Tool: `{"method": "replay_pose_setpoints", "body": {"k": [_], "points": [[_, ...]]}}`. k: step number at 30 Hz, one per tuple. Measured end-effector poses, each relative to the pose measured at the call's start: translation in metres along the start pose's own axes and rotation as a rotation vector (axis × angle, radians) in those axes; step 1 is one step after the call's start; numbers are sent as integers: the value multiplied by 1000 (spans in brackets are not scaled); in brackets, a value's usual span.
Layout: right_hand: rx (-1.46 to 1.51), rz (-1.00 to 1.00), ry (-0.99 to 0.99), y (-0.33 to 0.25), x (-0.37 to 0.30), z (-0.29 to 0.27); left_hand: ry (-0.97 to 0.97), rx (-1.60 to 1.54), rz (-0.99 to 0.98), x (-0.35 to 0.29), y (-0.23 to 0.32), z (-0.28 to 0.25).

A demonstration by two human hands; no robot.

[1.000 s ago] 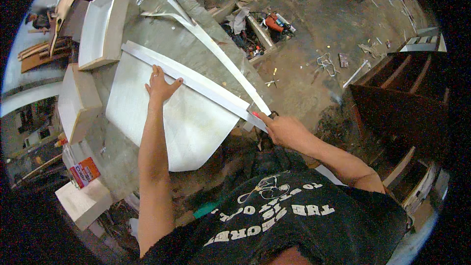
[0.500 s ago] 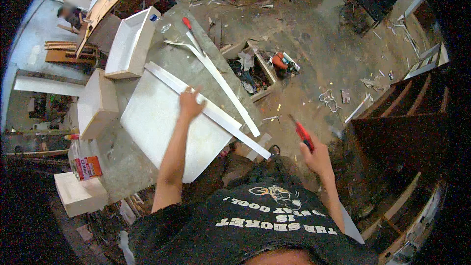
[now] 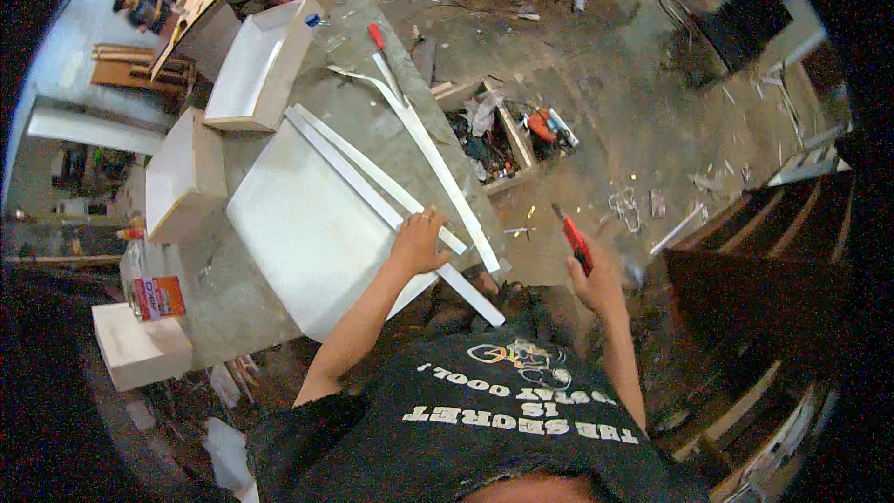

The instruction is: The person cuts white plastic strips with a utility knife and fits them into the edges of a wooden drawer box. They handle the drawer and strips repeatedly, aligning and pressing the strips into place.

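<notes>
Left hand [image 3: 417,240] farther down white bar [image 3: 473,296], beyond white-lettered black shirt [image 3: 531,424]

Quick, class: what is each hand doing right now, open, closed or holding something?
Left hand: on the long white bar; whether closed cannot be told.
Right hand: closed around the red cutter.

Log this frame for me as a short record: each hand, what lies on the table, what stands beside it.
Left hand: the left hand rests on a long white bar
Right hand: the right hand holds a red knife, apart from the sheet
Under the bar: a large white sheet
Also on table: two pale strips, a red-handled tool, a white-lined open box
Floor beyond table: a wooden box of jumbled items
</notes>
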State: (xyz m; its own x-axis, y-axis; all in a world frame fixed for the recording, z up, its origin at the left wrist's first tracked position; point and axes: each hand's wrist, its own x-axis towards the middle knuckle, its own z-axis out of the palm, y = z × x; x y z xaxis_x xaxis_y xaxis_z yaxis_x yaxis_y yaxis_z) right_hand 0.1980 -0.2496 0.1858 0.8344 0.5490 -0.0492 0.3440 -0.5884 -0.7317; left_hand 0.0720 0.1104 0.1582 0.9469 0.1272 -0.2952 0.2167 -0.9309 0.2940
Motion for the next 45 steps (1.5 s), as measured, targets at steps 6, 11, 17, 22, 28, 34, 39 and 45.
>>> {"method": "replay_pose_setpoints", "body": {"k": [6,11,17,22,28,34,39,45], "points": [[218,29,-256,-30,55,39,-6,-78,-132,1,-5,3],[273,-294,-369,-41,128,87,155,-204,-309,-5,8,11],[41,-459,-542,-103,230,174,419,-223,-500,-30,65,45],[11,-735,-456,-144,235,201,590,-262,-556,-86,126,81],[-256,-781,-426,-101,125,174,919,-415,-725,-173,146,125],[-338,-605,-376,-73,80,184,830,-768,-953,-252,113,189],[-269,-474,-430,-68,94,194,716,-775,-949,-279,63,229],[-299,-418,-426,-66,97,200,821,-853,-820,-264,12,225]]}}
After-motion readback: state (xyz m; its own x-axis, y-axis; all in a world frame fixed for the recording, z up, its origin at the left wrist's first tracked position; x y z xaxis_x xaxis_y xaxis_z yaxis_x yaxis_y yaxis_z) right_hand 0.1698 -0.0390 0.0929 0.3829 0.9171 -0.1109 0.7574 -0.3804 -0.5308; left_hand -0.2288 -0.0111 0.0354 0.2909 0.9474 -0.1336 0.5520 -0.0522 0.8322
